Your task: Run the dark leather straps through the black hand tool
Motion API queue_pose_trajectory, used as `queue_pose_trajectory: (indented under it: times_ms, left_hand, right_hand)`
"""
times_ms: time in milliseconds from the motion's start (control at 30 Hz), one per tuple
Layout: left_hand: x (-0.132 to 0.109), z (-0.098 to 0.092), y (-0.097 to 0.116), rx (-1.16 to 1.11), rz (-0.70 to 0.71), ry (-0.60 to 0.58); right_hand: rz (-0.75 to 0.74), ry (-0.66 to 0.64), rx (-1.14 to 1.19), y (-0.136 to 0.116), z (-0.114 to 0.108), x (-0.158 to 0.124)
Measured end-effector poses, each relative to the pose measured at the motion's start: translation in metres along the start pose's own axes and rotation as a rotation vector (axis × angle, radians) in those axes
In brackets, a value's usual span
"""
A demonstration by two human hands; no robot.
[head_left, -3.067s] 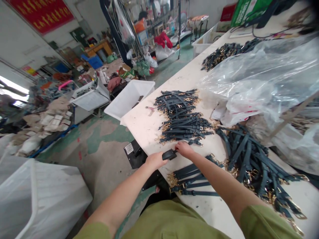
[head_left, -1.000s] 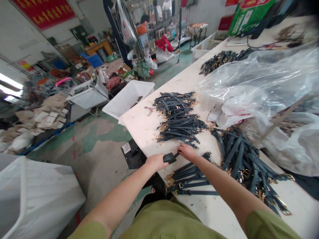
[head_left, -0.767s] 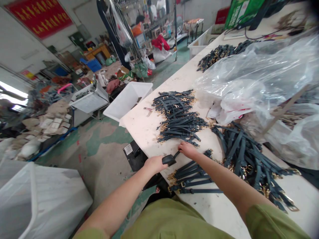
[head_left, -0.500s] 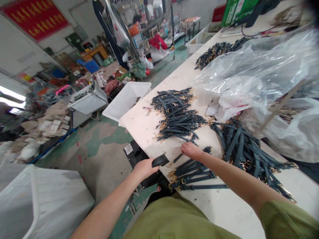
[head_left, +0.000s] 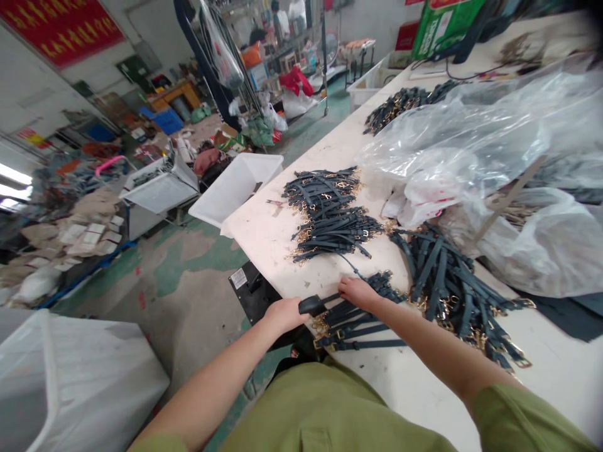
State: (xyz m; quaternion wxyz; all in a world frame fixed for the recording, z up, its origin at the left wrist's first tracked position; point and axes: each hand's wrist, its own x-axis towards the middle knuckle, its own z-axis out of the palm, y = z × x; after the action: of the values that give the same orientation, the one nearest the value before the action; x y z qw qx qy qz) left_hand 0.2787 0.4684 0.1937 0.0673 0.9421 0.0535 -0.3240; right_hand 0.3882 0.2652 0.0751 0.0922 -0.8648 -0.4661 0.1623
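Observation:
Near the table's front left edge, my left hand (head_left: 287,315) is closed around a thick black object (head_left: 311,306), perhaps a tool handle; its kind cannot be made out. My right hand (head_left: 355,292) pinches a narrow dark strap (head_left: 331,297), whose end reaches the black object. Under and beside my hands lies a row of dark straps (head_left: 360,329) with gold clasps and buckles. Just beyond is a stacked bundle of similar straps (head_left: 336,229). To the right of my right forearm, a looser heap of straps (head_left: 443,276) spreads over the table.
The white table (head_left: 264,238) has its edge on my left. Clear plastic bags (head_left: 471,144) cover its right side. Small pliers-like tool (head_left: 276,203) lies by the bundle. White bins (head_left: 235,188) stand beyond the edge, and a large white bin (head_left: 103,376) is at lower left.
My left hand has moved right with the black object, closer to my right hand. The strap end now meets the black object. The view has shifted slightly.

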Motion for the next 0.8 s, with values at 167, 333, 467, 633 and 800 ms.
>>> queue_pose_trajectory:
  times_ms: [167,333,467,633,800]
  left_hand:
    - [-0.003,-0.005,-0.001,-0.040,-0.004,0.002]
    - [-0.037,-0.003,-0.026,-0.145,0.009,0.116]
    - [-0.073,0.009,-0.063,-0.164,-0.078,0.206]
    - [-0.097,0.027,-0.090,-0.262,-0.094,0.257]
    - [-0.110,0.045,-0.116,-0.419,-0.117,0.261]
  right_hand:
    - [0.052,0.019,0.062,-0.004,0.000,0.004]
    - [0.105,-0.030,0.022,-0.012,-0.002,-0.003]
    - [0.169,-0.082,-0.036,-0.019,0.000,-0.024]
    - [0.285,-0.077,-0.051,-0.031,-0.015,-0.017]
    - [0.479,0.242,-0.049,-0.049,-0.043,0.026]
